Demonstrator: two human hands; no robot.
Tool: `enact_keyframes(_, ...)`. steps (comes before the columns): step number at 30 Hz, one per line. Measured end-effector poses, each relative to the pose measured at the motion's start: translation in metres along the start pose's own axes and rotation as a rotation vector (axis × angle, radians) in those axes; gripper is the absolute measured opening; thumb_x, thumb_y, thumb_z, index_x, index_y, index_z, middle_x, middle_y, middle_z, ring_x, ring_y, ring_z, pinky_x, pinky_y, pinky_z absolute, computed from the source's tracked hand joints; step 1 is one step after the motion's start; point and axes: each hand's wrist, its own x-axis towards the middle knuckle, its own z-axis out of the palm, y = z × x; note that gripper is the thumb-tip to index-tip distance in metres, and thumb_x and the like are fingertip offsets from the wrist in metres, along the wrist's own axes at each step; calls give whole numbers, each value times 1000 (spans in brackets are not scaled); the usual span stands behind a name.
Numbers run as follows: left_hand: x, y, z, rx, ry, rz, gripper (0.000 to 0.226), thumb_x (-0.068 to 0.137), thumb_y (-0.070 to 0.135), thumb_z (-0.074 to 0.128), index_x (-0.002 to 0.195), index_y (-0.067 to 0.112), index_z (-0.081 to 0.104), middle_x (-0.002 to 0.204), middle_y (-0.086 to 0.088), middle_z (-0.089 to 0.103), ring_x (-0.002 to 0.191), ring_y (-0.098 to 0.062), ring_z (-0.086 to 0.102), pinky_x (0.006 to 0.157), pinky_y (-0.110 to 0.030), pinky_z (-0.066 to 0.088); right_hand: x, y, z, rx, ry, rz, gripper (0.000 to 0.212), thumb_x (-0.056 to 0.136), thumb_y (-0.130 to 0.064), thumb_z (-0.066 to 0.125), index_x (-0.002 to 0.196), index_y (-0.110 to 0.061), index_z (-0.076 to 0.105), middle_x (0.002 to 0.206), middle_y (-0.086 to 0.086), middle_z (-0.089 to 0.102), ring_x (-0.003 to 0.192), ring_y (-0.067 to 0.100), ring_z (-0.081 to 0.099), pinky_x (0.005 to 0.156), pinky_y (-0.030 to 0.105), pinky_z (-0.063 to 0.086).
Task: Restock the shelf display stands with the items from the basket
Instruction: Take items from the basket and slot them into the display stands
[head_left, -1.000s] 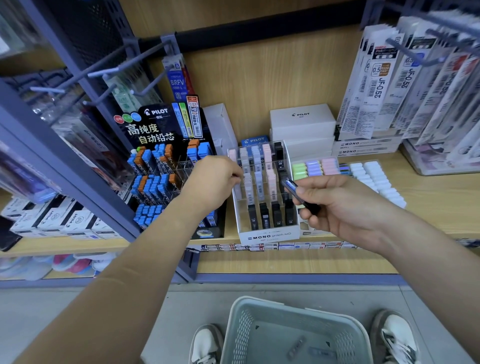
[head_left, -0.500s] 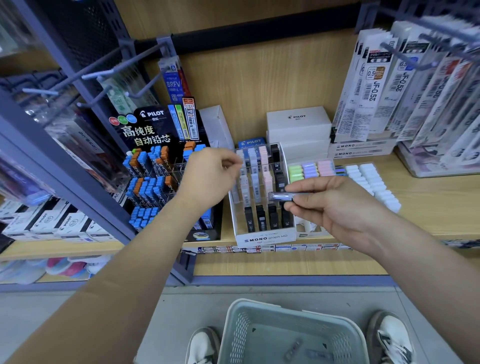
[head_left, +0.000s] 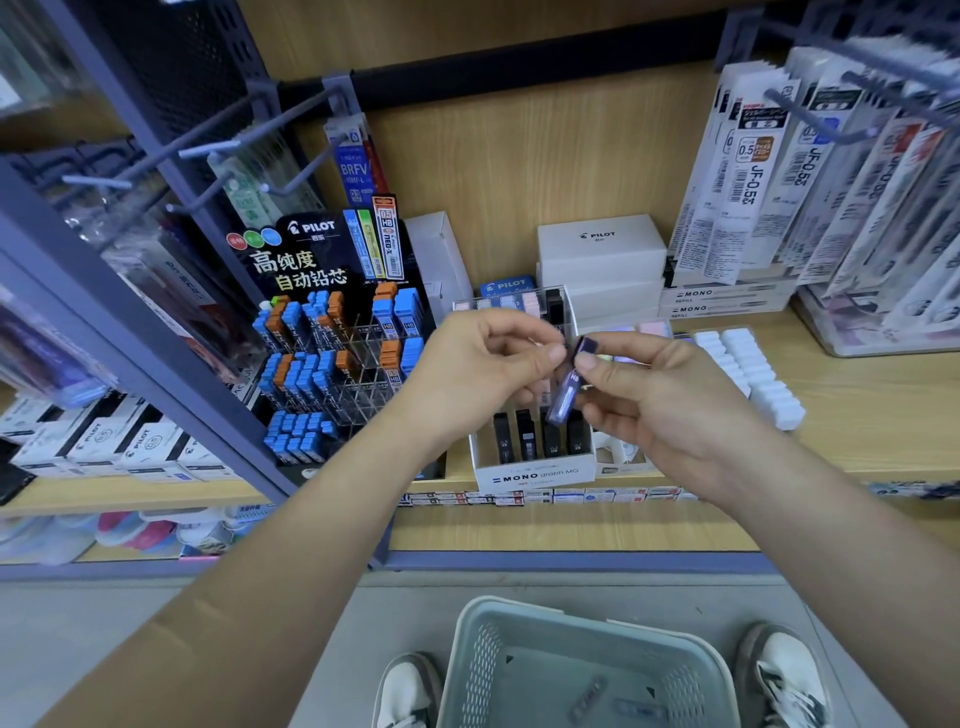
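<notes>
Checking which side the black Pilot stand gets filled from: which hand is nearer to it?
Left. The left hand sits just right of the Pilot stand; the right hand is farther right, in front of the MONO box, holding a lead case.

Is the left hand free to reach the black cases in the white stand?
Probably yes: the left hand hovers above the black cases, which stand uncovered; the purple case in the right hand overhangs only the right ones.

on the shelf the pilot stand sits left of the mono stand; white boxes stand behind it; the lead case is before it, between left hand and right hand; the basket lies on the floor below, between two shoes
</notes>
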Motion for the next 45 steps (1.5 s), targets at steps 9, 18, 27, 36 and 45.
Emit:
enact_keyframes(9,5,-2,-19,138,58,26,10,78,4,74,84,12,74,73,-4,72,63,-14,66,66,-27,57,0,0,6,-335,-10,-124,17,83,-9,73,91,-12,58,75,11,72,64,13,67,63,24,58)
enact_keyframes(18,4,-47,-23,715,20,18,11,82,14,73,91,19,74,78,12,66,78,0,62,80,-19,52,3,-2,-18,-424,98,-58,18,91,6,55,82,-8,61,74,12,63,59,16,60,59,21,54)
enact_keyframes(27,0,-76,-12,851,-21,163,11,82,10,71,92,12,75,88,-1,64,81,-17,61,81,-35,52,4,3,-14,-461,55,-38,18,91,6,55,82,-7,63,74,13,65,55,13,62,58,23,56)
enact_keyframes(36,-2,-72,-10,1093,-83,240,22,91,18,59,112,17,66,107,-2,59,94,-25,60,83,-36,50,2,9,-17,-539,-19,-16,15,92,1,57,84,-9,65,68,6,65,56,14,62,54,24,50)
enact_keyframes(45,-44,-42,-16,1062,-35,450,15,89,17,58,94,15,72,89,1,68,82,-17,63,77,-38,53,-29,28,-27,-731,-134,4,16,93,-4,57,82,-13,64,68,5,68,54,12,62,50,19,48)
